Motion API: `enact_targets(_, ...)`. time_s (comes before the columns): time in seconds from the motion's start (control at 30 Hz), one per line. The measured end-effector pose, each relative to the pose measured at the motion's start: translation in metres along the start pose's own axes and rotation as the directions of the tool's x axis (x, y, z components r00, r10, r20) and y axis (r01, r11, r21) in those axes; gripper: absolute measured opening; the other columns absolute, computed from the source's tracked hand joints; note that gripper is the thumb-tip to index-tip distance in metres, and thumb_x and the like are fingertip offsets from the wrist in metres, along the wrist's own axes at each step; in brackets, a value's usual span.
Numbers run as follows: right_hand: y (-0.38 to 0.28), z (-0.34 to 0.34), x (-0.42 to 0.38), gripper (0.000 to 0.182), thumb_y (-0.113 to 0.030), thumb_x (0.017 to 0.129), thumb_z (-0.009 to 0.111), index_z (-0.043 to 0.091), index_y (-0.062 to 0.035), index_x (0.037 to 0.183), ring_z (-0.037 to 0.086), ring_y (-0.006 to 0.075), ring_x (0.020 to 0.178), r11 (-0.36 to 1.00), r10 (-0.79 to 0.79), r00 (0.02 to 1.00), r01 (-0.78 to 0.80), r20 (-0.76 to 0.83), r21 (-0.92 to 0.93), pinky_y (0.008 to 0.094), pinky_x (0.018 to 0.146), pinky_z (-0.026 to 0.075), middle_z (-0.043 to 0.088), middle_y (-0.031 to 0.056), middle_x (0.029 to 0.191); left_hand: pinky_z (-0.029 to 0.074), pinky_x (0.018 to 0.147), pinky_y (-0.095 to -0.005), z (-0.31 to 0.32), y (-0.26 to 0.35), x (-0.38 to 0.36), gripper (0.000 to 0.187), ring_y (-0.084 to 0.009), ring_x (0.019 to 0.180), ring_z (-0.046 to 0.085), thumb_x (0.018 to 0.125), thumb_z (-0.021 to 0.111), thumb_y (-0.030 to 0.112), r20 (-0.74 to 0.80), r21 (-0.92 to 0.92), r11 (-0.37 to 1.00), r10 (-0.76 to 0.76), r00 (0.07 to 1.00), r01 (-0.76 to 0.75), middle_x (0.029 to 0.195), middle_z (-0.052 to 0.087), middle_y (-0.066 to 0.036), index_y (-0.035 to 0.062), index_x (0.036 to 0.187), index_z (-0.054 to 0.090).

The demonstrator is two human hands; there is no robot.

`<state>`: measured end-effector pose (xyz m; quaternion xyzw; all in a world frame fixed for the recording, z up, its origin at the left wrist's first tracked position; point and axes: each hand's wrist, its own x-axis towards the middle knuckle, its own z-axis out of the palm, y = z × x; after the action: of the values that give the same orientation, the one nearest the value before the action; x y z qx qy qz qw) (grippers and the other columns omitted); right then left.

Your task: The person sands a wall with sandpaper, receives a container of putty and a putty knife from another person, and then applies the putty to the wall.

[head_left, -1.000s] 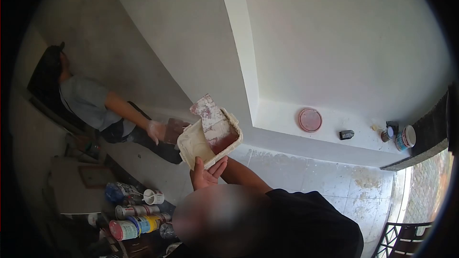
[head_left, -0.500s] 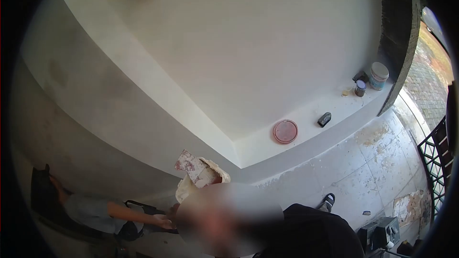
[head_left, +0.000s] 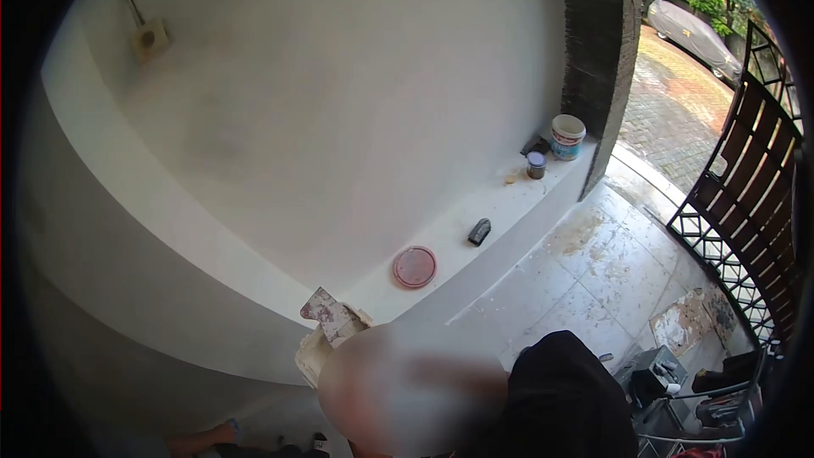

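Head view looks steeply down, and a blurred patch at the bottom middle covers both of your hands, so I can't tell whether either one is gripping or loose. What does show is the tray [head_left: 310, 358], a cream plastic tub poking out from the blurred patch's upper left edge, with a wide scraper [head_left: 329, 314] standing up out of it, its blade smeared with reddish stains. The tray sits right against the outer edge of the white ledge [head_left: 475, 203].

That ledge runs diagonally up to the right, and you've got stuff dotted along it: a round pink lid [head_left: 415, 267] near the tray, a small dark block [head_left: 479, 231] further along close to the front edge, then a little tin [head_left: 536, 164] and a white bucket [head_left: 567, 136] bunched at the far end against the dark pillar [head_left: 593, 51]. The stretches between those are bare.

Below the ledge, the tiled floor [head_left: 585, 263] is open and patchy with dried splatter. To your right a metal gate [head_left: 746, 178] stands swung open, and some dark gear sits low right. A person's arm [head_left: 199, 439] shows at the bottom left.
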<state>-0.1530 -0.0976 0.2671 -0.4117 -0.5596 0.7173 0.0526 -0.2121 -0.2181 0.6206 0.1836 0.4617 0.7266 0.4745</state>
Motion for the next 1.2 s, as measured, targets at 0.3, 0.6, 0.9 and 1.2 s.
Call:
enact_targets(0.3,0.218,-0.372,-0.509,0.033,-0.025,0.091,0.058,0.051,-0.0054,0.117,0.063,0.0253,0.089,0.591,0.538,-0.174,0.776,-0.825,0.222,0.0376,0.073,0.054,0.06,0.0117,0.107,0.057,0.084,-0.038,0.118,-0.115,0.031,0.063,-0.0306,0.095,0.066,0.093,0.056,0.04,0.435,0.154,0.957,-0.289,0.853,0.245,0.116,0.059,-0.02,-0.0061,0.132,0.037)
enact_targets(0.6,0.179,-0.24,-0.671,0.034,-0.033,0.092,0.059,0.055,-0.0113,0.119,0.057,0.0177,0.088,0.621,0.559,-0.36,0.779,-0.747,0.089,0.0325,0.075,0.047,0.06,0.0039,0.105,0.057,0.086,-0.0409,0.24,-0.239,-0.01,0.06,-0.0272,0.101,0.064,0.092,0.059,0.037,0.731,0.299,0.864,-0.48,0.485,0.405,0.117,0.058,-0.018,-0.0053,0.13,0.041)
enact_targets(0.9,-0.031,-0.327,-0.618,0.053,-0.032,0.091,0.063,0.049,-0.0084,0.136,0.06,0.0239,0.104,0.978,-0.18,0.222,0.145,-0.958,-0.15,0.0373,0.09,0.048,0.062,0.0118,0.121,0.048,0.077,-0.0271,0.271,-0.304,-0.045,0.044,-0.013,0.087,0.059,0.09,0.066,0.031,0.72,0.545,0.813,-0.579,0.383,0.205,0.101,0.063,-0.008,-0.0031,0.115,0.056)
enact_targets(1.2,-0.126,-0.344,-0.572,0.027,-0.015,0.081,0.072,0.068,-0.0049,0.106,0.06,0.0207,0.077,0.839,-0.447,0.515,-0.042,-0.731,-0.542,0.034,0.072,0.049,0.064,0.0095,0.086,0.046,0.074,-0.0253,0.26,-0.287,-0.065,0.049,-0.0101,0.083,0.057,0.086,0.071,0.04,0.671,0.496,0.861,-0.464,0.578,0.115,0.092,0.064,-0.004,-0.0021,0.109,0.059)
